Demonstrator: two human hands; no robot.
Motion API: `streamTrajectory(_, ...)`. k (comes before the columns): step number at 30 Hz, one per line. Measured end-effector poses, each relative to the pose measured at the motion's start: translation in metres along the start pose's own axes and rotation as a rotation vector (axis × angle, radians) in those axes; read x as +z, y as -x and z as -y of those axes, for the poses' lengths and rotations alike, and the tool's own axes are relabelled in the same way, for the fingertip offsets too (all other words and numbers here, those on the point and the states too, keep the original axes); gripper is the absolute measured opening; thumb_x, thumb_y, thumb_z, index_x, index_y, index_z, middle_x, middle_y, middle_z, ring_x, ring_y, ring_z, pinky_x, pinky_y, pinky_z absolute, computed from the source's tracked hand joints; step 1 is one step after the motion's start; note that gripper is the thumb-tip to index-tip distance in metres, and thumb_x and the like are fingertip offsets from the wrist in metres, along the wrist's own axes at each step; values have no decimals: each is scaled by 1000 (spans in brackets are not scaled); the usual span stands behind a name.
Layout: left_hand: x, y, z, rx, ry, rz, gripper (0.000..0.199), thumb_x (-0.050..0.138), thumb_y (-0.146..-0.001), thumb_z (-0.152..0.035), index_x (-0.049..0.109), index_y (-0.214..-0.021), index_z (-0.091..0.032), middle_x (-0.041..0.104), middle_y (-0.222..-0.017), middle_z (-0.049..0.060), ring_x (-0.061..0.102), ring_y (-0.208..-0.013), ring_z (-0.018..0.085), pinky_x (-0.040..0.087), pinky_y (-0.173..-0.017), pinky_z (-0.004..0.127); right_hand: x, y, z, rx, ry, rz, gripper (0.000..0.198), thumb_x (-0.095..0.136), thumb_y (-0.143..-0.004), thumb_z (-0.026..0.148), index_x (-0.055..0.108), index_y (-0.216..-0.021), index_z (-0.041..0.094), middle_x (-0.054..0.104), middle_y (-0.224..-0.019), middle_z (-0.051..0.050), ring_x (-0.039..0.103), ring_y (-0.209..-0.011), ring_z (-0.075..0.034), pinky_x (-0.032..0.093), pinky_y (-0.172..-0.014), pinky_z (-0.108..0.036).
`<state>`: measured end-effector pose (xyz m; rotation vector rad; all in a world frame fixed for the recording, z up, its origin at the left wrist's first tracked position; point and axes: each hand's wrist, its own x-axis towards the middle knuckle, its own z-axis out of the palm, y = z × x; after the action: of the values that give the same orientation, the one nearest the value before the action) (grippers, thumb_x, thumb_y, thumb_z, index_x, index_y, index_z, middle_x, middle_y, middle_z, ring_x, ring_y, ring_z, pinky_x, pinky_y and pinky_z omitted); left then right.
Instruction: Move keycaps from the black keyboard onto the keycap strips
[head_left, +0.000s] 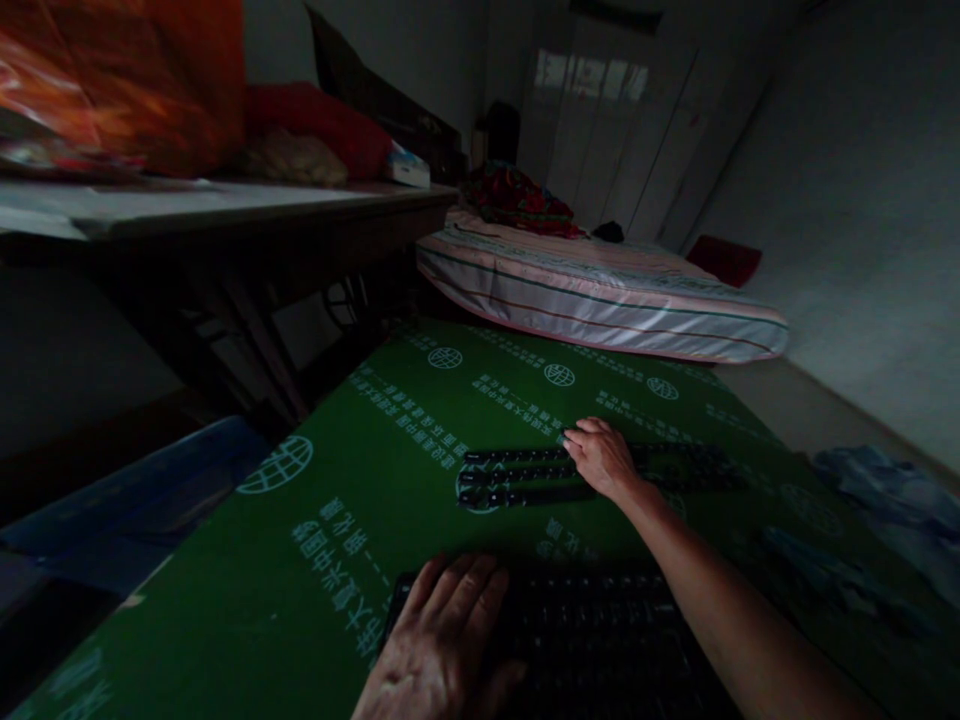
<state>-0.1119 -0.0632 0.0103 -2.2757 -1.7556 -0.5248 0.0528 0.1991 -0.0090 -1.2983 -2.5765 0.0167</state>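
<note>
A black keyboard lies at the near edge of the green printed board. My left hand rests over the keyboard's left end, fingers laid out flat and thumb apart. Beyond it, loose black keycaps are lined up in rows on the board. Over the top row, my right hand is closed in a pinch, with a small dark piece, seemingly a keycap, showing at its fingertips. Part of the rows is hidden under this hand, and more dark keycaps continue to its right.
The green board bears printed globes and writing. At its right lies a bluish tool-like object, dim. A table with bags stands at the left, above a blue container. A mattress is behind; crumpled plastic lies right.
</note>
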Motion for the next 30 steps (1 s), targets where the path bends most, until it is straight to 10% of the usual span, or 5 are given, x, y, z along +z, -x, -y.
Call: streamTrajectory(30, 6, 4, 2, 14, -15, 11, 57, 55, -82, -49, 47, -131, -19, 60, -125, 9, 57, -111, 27, 49, -93, 44, 0, -44, -14, -24, -65, 78, 13, 66, -76, 21, 74, -87, 22, 69, -97, -4, 59, -99, -18, 45, -88, -28)
